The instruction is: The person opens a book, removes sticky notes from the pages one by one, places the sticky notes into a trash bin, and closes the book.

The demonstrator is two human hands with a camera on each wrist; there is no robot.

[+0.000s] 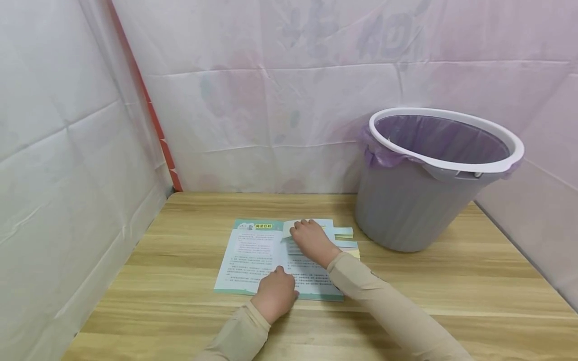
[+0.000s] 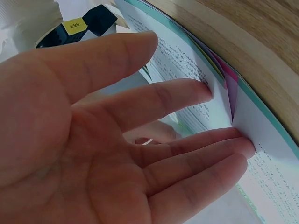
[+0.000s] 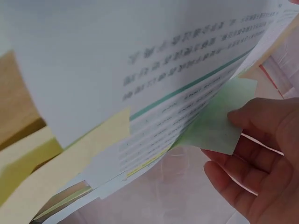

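An open book (image 1: 250, 255) with printed pages and teal borders lies on the wooden table. My left hand (image 1: 276, 292) is at its lower middle; in the left wrist view the fingers (image 2: 215, 161) are nearly straight, some tips touching the page near the fold. Over the upper part of the right page, my right hand (image 1: 313, 239) pinches a pale green sticky note (image 3: 219, 121) between thumb and fingers. The note's other end meets the page edge. Pale yellow sticky notes (image 3: 70, 170) stick out from the pages in the right wrist view.
A grey trash bin (image 1: 402, 205) with a white rim and purple liner stands at the right, behind the book's right side. Several paper tabs (image 1: 344, 231) jut from the book's right edge toward it. White sheeting (image 1: 271, 110) hangs behind the table (image 1: 171, 281).
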